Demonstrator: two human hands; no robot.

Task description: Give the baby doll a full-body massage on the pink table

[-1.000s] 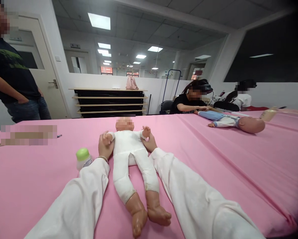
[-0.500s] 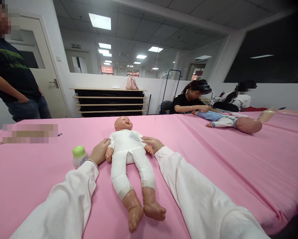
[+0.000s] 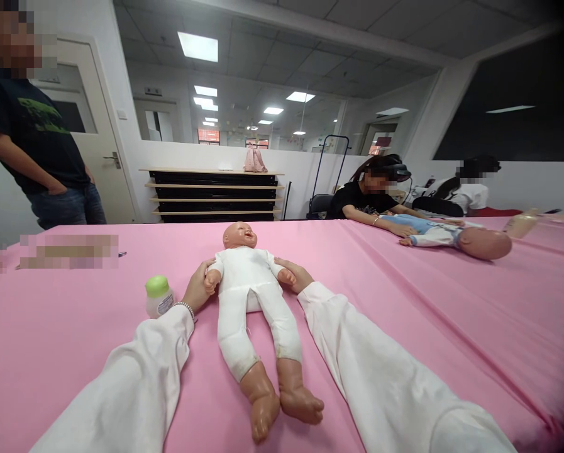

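Note:
A baby doll (image 3: pixel 251 270) in a white cloth body lies on its back before me, its head at the far end and its bare feet towards me. My left hand (image 3: pixel 199 288) is closed about the doll's arm on the left, with the fingers mostly hidden behind it. On the other side my right hand (image 3: pixel 299 275) grips the doll's other arm, its fingers partly out of sight beneath the sleeve. Close to my left wrist stands a small jar (image 3: pixel 159 297) with a green lid.
A pink sheet (image 3: pixel 380 302) covers the table. Across it at the right, a co-worker (image 3: pixel 369 195) in a headset handles another doll (image 3: pixel 484 242) in blue and white, near a bottle (image 3: pixel 522 223). One person (image 3: pixel 36 138) stands at the left; another (image 3: pixel 473 189) sits behind at the right.
My hands have moved from resting over the doll's arms to round and under them. The co-worker's arm has reached further along the other doll. My view has shifted slightly left.

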